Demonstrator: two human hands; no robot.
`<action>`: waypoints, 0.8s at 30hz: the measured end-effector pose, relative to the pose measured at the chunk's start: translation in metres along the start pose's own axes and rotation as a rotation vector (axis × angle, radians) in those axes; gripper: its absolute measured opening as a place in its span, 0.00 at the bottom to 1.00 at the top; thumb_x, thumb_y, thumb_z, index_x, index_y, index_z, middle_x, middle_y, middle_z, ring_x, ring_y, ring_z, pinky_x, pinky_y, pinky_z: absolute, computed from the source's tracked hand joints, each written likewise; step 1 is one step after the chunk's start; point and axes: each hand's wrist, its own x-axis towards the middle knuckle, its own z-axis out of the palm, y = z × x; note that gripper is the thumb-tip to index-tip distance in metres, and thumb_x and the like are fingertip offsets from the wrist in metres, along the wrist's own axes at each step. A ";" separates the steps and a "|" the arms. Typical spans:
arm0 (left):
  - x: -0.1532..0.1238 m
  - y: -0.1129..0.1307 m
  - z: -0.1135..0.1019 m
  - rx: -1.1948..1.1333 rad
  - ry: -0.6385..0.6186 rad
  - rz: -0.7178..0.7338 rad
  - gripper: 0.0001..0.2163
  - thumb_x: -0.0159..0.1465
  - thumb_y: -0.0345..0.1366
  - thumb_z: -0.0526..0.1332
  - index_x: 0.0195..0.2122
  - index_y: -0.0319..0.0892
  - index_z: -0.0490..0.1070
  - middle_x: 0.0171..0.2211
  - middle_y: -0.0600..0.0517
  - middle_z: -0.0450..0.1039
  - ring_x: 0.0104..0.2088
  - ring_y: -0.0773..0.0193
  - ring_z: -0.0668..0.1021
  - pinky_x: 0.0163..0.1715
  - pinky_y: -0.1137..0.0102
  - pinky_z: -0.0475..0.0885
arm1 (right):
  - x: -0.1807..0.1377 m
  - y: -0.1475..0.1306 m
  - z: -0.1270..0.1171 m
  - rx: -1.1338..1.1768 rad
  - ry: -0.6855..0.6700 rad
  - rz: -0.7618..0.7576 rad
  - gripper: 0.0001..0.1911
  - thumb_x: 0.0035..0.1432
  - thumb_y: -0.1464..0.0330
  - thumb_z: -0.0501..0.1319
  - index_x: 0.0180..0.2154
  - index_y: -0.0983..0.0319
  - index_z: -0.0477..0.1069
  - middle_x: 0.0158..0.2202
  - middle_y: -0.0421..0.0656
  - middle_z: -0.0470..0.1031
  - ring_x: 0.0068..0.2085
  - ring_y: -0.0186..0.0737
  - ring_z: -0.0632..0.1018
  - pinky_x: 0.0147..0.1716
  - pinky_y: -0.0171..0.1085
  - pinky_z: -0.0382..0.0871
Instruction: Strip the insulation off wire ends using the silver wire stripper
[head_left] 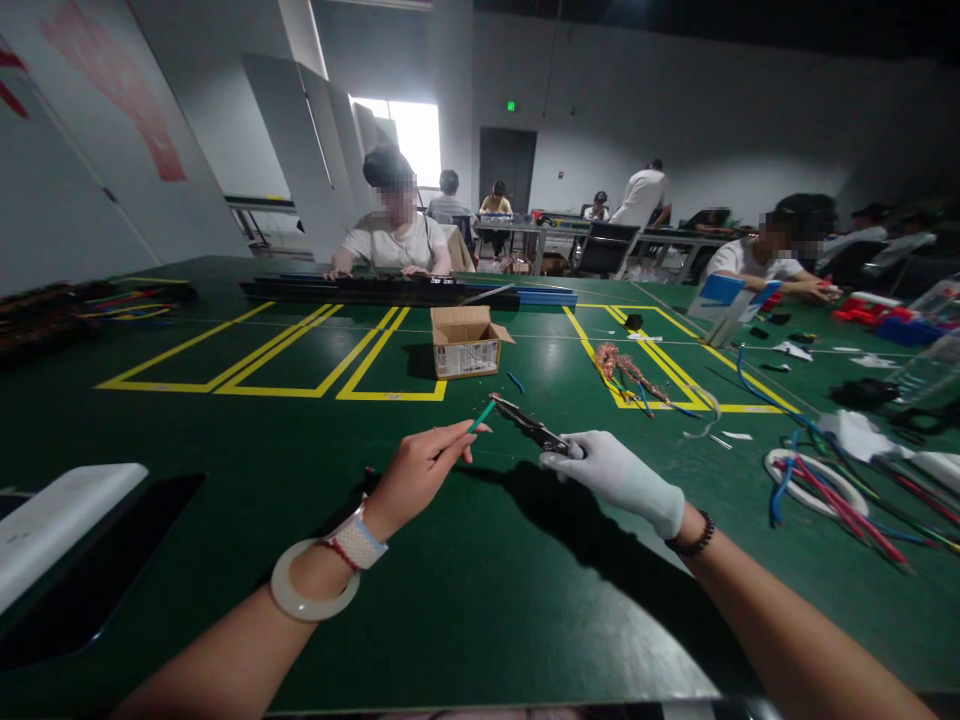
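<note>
A worker's bare left hand (pixel 420 468) pinched a short teal wire (pixel 484 415) above the green worktop (pixel 480 600), offering its tip to pliers (pixel 529 425) clasped in the gloved right hand (pixel 615 475), near a cardboard box (pixel 466 343).

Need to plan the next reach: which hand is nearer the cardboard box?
Left. The left hand sits below the box, slightly to its left; the gloved right hand, holding pliers, is farther to its lower right.
</note>
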 end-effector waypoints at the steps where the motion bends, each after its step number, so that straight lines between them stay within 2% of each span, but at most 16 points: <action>1: 0.000 0.000 0.000 -0.017 0.007 0.008 0.11 0.68 0.35 0.55 0.44 0.41 0.76 0.29 0.52 0.77 0.31 0.64 0.79 0.36 0.71 0.74 | -0.002 -0.001 -0.001 0.064 -0.059 0.023 0.23 0.56 0.50 0.57 0.27 0.64 0.71 0.21 0.38 0.71 0.19 0.28 0.65 0.18 0.30 0.54; 5: -0.002 -0.005 0.001 -0.060 0.030 0.049 0.10 0.67 0.34 0.56 0.42 0.41 0.76 0.29 0.52 0.77 0.31 0.64 0.79 0.35 0.71 0.74 | -0.010 -0.006 -0.002 0.355 -0.351 0.027 0.27 0.56 0.48 0.57 0.35 0.66 0.75 0.23 0.40 0.74 0.13 0.25 0.63 0.11 0.28 0.51; 8: -0.003 -0.010 0.002 -0.052 0.048 0.082 0.09 0.67 0.33 0.56 0.40 0.40 0.77 0.28 0.51 0.77 0.30 0.64 0.79 0.34 0.71 0.74 | -0.015 -0.010 -0.002 0.548 -0.558 -0.044 0.27 0.59 0.50 0.55 0.36 0.69 0.76 0.21 0.40 0.73 0.12 0.24 0.63 0.09 0.27 0.49; 10: -0.004 -0.013 0.002 -0.040 0.054 0.093 0.09 0.66 0.33 0.56 0.39 0.39 0.77 0.28 0.51 0.77 0.29 0.65 0.79 0.34 0.71 0.74 | -0.017 -0.011 0.000 0.665 -0.685 -0.048 0.26 0.61 0.52 0.54 0.37 0.70 0.76 0.23 0.41 0.74 0.11 0.24 0.64 0.07 0.26 0.46; 13: -0.005 -0.016 0.001 -0.022 0.048 0.102 0.09 0.67 0.33 0.56 0.39 0.39 0.76 0.28 0.50 0.77 0.29 0.65 0.78 0.33 0.71 0.74 | -0.017 -0.009 0.003 0.819 -0.814 -0.017 0.25 0.62 0.55 0.54 0.40 0.72 0.75 0.27 0.44 0.75 0.11 0.23 0.64 0.05 0.27 0.44; 18: -0.004 -0.022 0.001 0.013 0.044 0.136 0.10 0.67 0.34 0.55 0.39 0.39 0.76 0.29 0.49 0.77 0.29 0.64 0.78 0.32 0.70 0.74 | -0.015 0.000 0.012 1.066 -1.004 0.020 0.27 0.64 0.56 0.51 0.40 0.75 0.74 0.27 0.45 0.76 0.09 0.22 0.57 0.03 0.28 0.44; 19: -0.004 -0.022 0.001 0.020 0.045 0.139 0.10 0.67 0.34 0.55 0.39 0.39 0.76 0.29 0.50 0.77 0.29 0.64 0.78 0.33 0.70 0.73 | -0.014 0.000 0.015 1.092 -1.028 0.028 0.27 0.64 0.56 0.50 0.40 0.75 0.74 0.27 0.45 0.76 0.09 0.21 0.56 0.03 0.28 0.45; 21: -0.003 -0.022 0.001 0.042 0.052 0.122 0.11 0.68 0.34 0.54 0.41 0.39 0.75 0.28 0.50 0.76 0.29 0.64 0.78 0.33 0.70 0.73 | -0.014 0.000 0.020 1.104 -0.994 0.031 0.27 0.65 0.56 0.50 0.42 0.74 0.74 0.27 0.45 0.76 0.09 0.21 0.56 0.04 0.27 0.47; 24: -0.001 -0.019 0.000 0.090 0.047 0.058 0.11 0.68 0.35 0.53 0.43 0.40 0.73 0.26 0.53 0.74 0.28 0.64 0.77 0.31 0.71 0.71 | -0.014 -0.003 0.024 1.042 -0.840 0.031 0.25 0.63 0.56 0.54 0.48 0.71 0.72 0.33 0.48 0.77 0.13 0.23 0.67 0.07 0.24 0.54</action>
